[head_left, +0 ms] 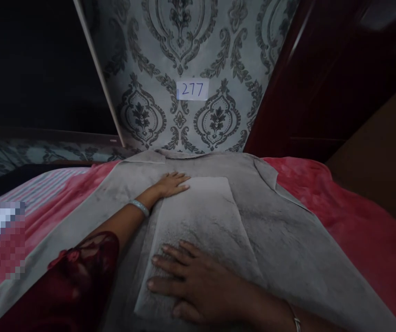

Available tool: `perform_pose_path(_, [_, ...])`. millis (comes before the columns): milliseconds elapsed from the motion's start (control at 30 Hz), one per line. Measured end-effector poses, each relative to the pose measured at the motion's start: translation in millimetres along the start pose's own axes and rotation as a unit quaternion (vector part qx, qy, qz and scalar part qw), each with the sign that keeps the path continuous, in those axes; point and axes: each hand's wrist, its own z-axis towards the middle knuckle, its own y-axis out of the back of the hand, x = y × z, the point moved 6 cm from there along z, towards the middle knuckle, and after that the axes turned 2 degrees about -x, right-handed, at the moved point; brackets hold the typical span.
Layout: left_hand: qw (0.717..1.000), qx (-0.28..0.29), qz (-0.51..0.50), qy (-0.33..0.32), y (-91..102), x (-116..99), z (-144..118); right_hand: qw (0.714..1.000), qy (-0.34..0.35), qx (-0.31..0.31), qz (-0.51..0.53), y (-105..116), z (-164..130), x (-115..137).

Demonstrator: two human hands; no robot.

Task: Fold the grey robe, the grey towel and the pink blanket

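Note:
A folded, light-grey fuzzy cloth (201, 216) lies flat as a long rectangle, its far end narrower in view than its near end. Under it spreads a larger grey cloth (280, 240) with a few soft wrinkles. My left hand (173, 185) rests flat at the far left corner of the folded cloth, fingers stretched out and pointing right. Nearer to me, my right hand (198, 281) lies palm down across the lower part of the folded cloth, its fingers spread and pointing left. Neither hand grips anything.
A pink-red blanket (363, 230) shows on both sides beneath the grey cloth. Behind stands a patterned wall (180, 124) with a paper label (192, 89) reading 277. A dark screen (38, 69) is at the left, a dark red glossy panel (308, 92) at the right.

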Motion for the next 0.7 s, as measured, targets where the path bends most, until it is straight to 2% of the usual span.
perform_pose_path(100, [1.000, -0.007, -0.007, 0.014, -1.9, 9, 8, 1.000, 0.001, -0.002, -0.006, 1, 0, -1])
perform_pose_path(233, [1.000, -0.021, 0.006, 0.021, -3.5, 10, 8, 1.000, 0.004, -0.007, -0.016, 0, 2, -2])
perform_pose_path(333, [0.998, -0.036, 0.033, 0.027, 1.8, 4, 4, 1.000, 0.001, -0.008, -0.018, -2, 1, -3])
perform_pose_path(467, [0.995, -0.070, 0.054, 0.039, 20.9, -15, -15, 1.000, -0.007, -0.003, -0.013, 0, -2, -2])
perform_pose_path(600, [0.996, -0.061, 0.022, -0.060, 28.1, -53, -56, 1.000, -0.015, -0.014, 0.004, 5, 4, 8])
perform_pose_path(700, [0.991, -0.025, -0.005, -0.130, 12.8, -78, -92, 1.000, -0.005, -0.009, -0.007, -7, 15, 18])
